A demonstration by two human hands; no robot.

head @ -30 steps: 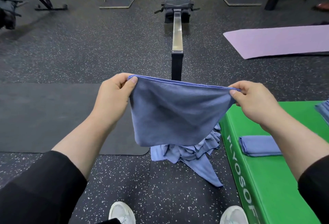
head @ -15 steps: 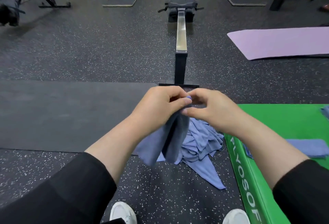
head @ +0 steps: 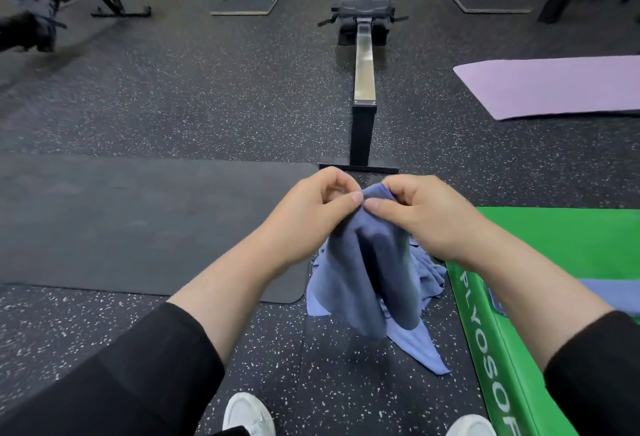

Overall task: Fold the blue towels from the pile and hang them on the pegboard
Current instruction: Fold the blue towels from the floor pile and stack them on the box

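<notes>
A blue towel (head: 367, 269) hangs folded in half from both my hands in front of me. My left hand (head: 318, 214) and my right hand (head: 422, 217) meet thumb to thumb and pinch its top corners together. Behind and below it a pile of loose blue towels (head: 424, 273) lies on the speckled floor. A folded blue towel (head: 609, 295) lies on the green plyo box (head: 561, 245) at the right, partly hidden by my right forearm. No pegboard is in view.
A black floor mat (head: 138, 224) lies to the left. A rowing machine rail (head: 363, 89) runs straight ahead. A purple mat (head: 554, 87) lies at the far right. Gym stands line the back wall. My white shoes (head: 247, 416) show at the bottom.
A second ago my hands held the towel spread wide apart. They came together, folding it in half, and now grip the joined corners a little further apart and higher than half a second ago.
</notes>
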